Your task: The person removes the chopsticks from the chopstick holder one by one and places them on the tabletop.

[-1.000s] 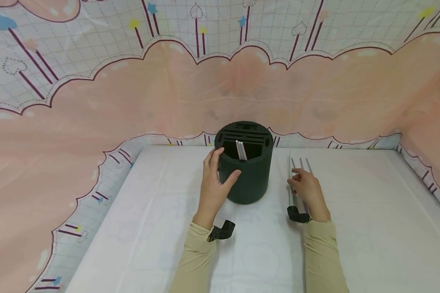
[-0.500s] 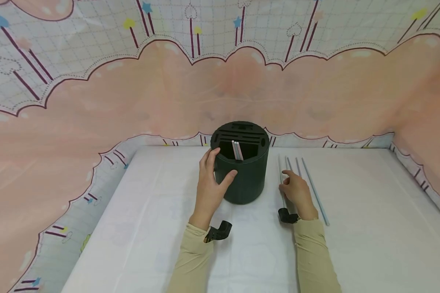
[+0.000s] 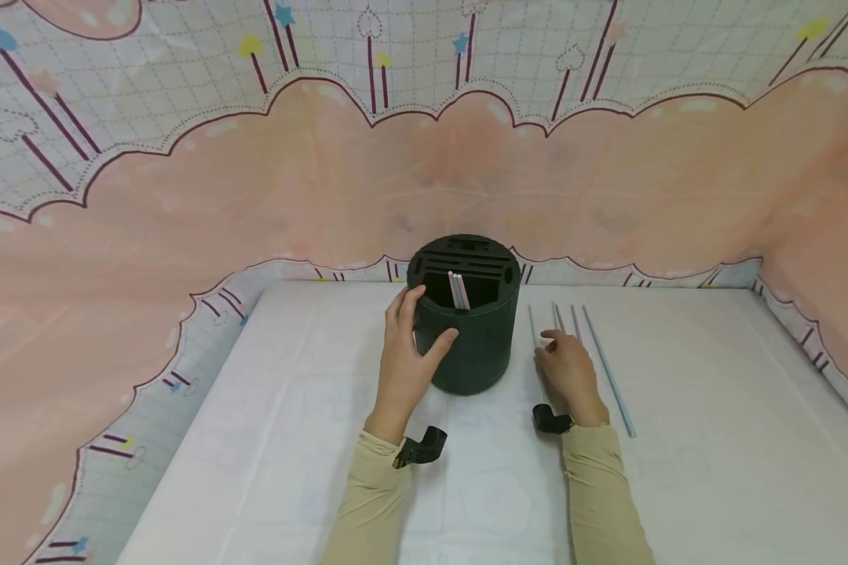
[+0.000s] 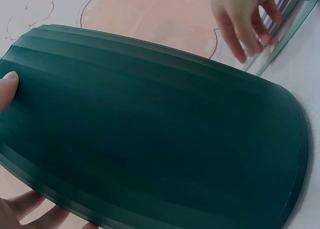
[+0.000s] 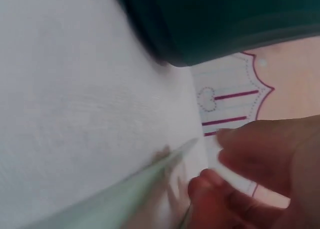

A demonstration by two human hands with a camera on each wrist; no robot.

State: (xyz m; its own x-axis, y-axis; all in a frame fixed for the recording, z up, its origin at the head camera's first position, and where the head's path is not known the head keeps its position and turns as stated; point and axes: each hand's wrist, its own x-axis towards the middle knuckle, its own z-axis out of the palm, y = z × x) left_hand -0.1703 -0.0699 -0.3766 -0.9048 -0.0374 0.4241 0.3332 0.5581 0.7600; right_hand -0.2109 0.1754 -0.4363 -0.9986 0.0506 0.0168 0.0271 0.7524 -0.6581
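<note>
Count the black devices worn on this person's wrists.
2: one black device below the left hand, which grips the dark green holder; another black device below the right hand, near the thin sticks. None seems hidden.

Upright dark green holder (image 3: 469, 353), pale sticks (image 3: 462, 292) inside; slender rods (image 3: 610, 375), seemingly straws, flat beside it.

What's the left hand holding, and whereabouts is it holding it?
The left hand holds the dark green container by its outside, near the top: thumb on the front, fingers at its left side.
</note>
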